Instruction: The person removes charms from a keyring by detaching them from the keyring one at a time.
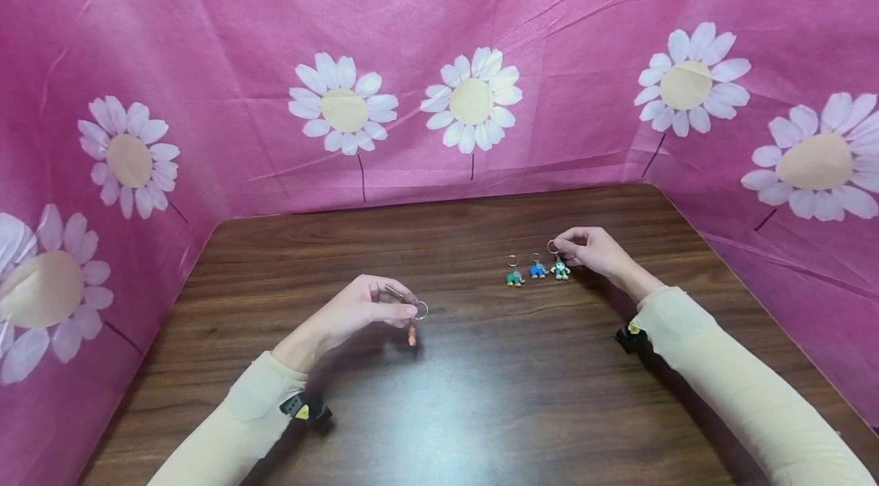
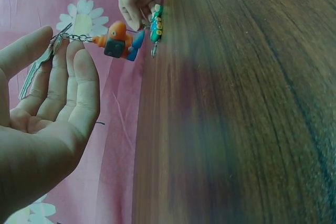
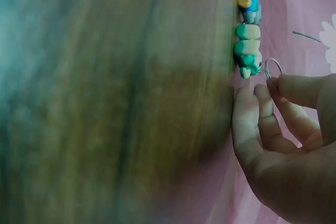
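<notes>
My left hand point(image 1: 353, 312) pinches a keychain by its ring above the table. Its small orange figure point(image 2: 115, 41) with a dark block and blue part dangles on a short chain, and a silver key point(image 2: 30, 77) lies along the fingers. Farther back on the right, my right hand point(image 1: 596, 251) pinches the metal ring point(image 3: 273, 67) of a green-and-white figure keychain point(image 1: 561, 269). That figure is at the right end of a short row. Beside it sits a blue elephant keychain point(image 1: 538, 271), then a green elephant keychain point(image 1: 514, 278), each with a ring behind it.
Both hands work over a dark wood-grain table point(image 1: 481, 387). A pink cloth point(image 1: 439, 5) with large white daisies rises along the table's back and both sides. Each wrist wears a small black camera point(image 1: 312, 410) below a pale sleeve.
</notes>
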### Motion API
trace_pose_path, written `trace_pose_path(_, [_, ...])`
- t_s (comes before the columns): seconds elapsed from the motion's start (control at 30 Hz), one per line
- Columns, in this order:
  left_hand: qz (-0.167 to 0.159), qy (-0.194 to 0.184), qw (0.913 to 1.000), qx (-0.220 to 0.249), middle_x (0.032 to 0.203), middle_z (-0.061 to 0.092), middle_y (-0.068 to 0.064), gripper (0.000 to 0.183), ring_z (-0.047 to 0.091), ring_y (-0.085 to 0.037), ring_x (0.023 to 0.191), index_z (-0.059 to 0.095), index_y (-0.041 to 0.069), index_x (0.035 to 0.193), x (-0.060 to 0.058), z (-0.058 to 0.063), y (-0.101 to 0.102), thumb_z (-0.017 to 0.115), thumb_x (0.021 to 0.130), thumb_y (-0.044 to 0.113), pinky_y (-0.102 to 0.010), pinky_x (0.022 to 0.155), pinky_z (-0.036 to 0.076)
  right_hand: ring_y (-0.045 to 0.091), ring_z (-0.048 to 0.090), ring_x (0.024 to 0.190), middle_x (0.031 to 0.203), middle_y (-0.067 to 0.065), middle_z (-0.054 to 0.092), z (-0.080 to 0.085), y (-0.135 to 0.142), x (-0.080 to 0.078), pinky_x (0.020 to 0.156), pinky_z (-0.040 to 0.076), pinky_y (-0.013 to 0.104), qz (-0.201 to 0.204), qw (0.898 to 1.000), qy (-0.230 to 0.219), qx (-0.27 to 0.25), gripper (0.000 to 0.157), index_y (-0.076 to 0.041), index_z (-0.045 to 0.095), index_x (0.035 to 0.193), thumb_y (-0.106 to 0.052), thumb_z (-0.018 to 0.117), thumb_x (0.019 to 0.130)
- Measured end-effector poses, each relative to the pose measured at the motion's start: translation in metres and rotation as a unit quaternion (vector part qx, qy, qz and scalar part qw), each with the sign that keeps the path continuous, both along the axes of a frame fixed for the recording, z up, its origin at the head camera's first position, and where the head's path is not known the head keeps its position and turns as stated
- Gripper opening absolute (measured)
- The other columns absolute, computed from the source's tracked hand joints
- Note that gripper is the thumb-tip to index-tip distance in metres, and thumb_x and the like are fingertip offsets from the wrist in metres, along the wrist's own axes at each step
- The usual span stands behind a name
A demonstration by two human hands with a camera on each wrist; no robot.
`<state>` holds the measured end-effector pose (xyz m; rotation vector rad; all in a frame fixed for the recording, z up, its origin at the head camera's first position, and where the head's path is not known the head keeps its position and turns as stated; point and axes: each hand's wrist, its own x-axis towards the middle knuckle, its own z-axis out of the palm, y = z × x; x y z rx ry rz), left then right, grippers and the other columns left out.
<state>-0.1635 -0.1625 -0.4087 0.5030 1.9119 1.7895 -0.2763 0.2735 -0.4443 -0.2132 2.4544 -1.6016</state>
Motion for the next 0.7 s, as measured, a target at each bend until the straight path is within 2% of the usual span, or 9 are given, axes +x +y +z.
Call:
trace_pose_path(0.1, [-0.005, -0.001, 1.0, -0.003, 0.104, 0.071, -0.03, 0.027, 0.074, -0.024, 0.087, 0.068, -0.004, 0.113, 0.0, 0.0, 0.001, 0.075, 0.091, 0.01, -0.045, 0.087, 0.059, 0.011, 0.066, 0.079, 0.105, 0.017, 0.071, 0.0, 0.001, -0.002, 0.073, 0.059, 0.025, 0.005, 0.999, 0.003, 0.039, 0.034, 0.012, 0.065, 0.118, -0.019, 0.063, 0.103])
trace_pose_path(0.27, [-0.004, -0.005, 1.0, -0.006, 0.107, 0.071, -0.03, 0.029, 0.073, -0.027, 0.089, 0.069, -0.004, 0.113, 0.0, 0.0, 0.004, 0.077, 0.09, 0.012, -0.054, 0.091, 0.056, 0.01, 0.063, 0.073, 0.085, 0.006, 0.067, -0.001, -0.001, -0.008, 0.068, 0.059, 0.025, 0.006, 0.998, -0.014, 0.054, 0.032, 0.013, 0.064, 0.117, -0.016, 0.062, 0.103])
trace_pose_path(0.5, [-0.024, -0.014, 0.9995, 0.012, 0.112, 0.065, -0.037, 0.029, 0.072, -0.043, 0.096, 0.066, -0.005, 0.115, -0.001, -0.002, 0.006, 0.075, 0.092, 0.011, -0.048, 0.091, 0.056, 0.007, 0.06, 0.067, 0.076, 0.001, 0.063, -0.003, 0.0, -0.016, 0.063, 0.058, 0.023, -0.001, 0.998, -0.058, 0.029, 0.03, 0.018, 0.058, 0.117, -0.008, 0.058, 0.103])
trace_pose_path(0.6, [-0.02, -0.016, 0.9996, 0.01, 0.11, 0.066, -0.038, 0.029, 0.072, -0.04, 0.095, 0.067, -0.004, 0.115, -0.001, -0.003, 0.008, 0.075, 0.092, 0.011, -0.047, 0.09, 0.057, 0.008, 0.059, 0.067, 0.076, 0.0, 0.063, -0.003, 0.0, -0.016, 0.062, 0.058, 0.023, 0.004, 0.997, -0.061, 0.042, 0.029, 0.018, 0.058, 0.117, -0.007, 0.058, 0.103])
trace_pose_path(0.7, [-0.006, -0.016, 0.9999, 0.002, 0.108, 0.068, -0.034, 0.028, 0.074, -0.032, 0.091, 0.069, -0.004, 0.113, -0.001, -0.003, 0.009, 0.076, 0.091, 0.011, -0.047, 0.089, 0.058, 0.009, 0.06, 0.067, 0.077, 0.001, 0.064, -0.002, 0.001, -0.017, 0.063, 0.058, 0.024, 0.003, 0.997, -0.07, 0.043, 0.028, 0.017, 0.059, 0.117, -0.007, 0.058, 0.103])
